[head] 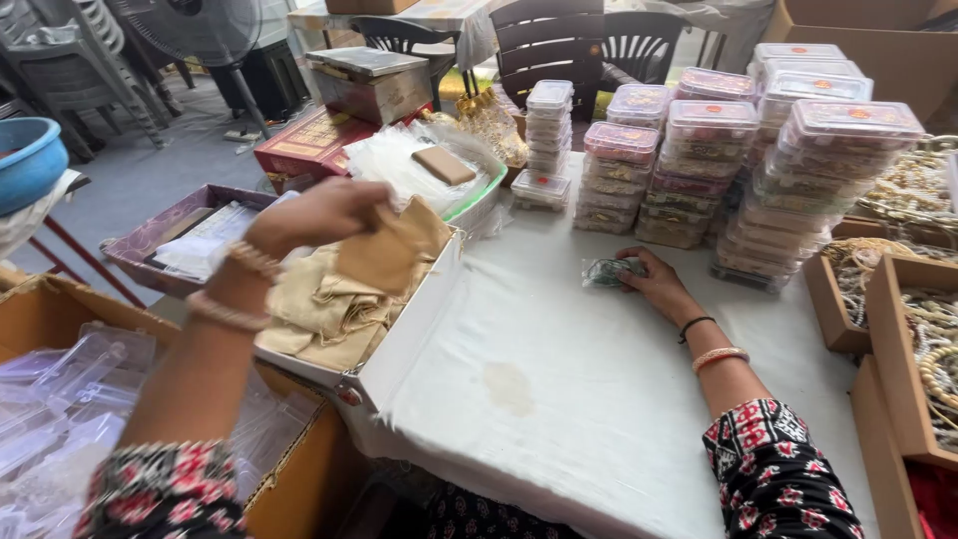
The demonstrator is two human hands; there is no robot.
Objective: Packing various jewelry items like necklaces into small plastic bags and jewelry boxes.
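Observation:
My left hand (317, 212) is raised over an open white box (404, 344) at the table's left edge and pinches a gold fabric pouch (391, 252). More gold pouches (319, 314) lie piled inside the box. My right hand (654, 284) rests on the white tablecloth (559, 379) and holds down a small clear packet with green contents (611, 271). Both wrists wear bangles, and the sleeves are floral red and black.
Tall stacks of clear lidded containers (699, 160) with jewellery stand at the back right. Wooden trays of beads (898, 299) sit on the right. A cardboard box of clear plastic boxes (60, 399) is at the lower left. Chairs, a fan and a blue tub are behind.

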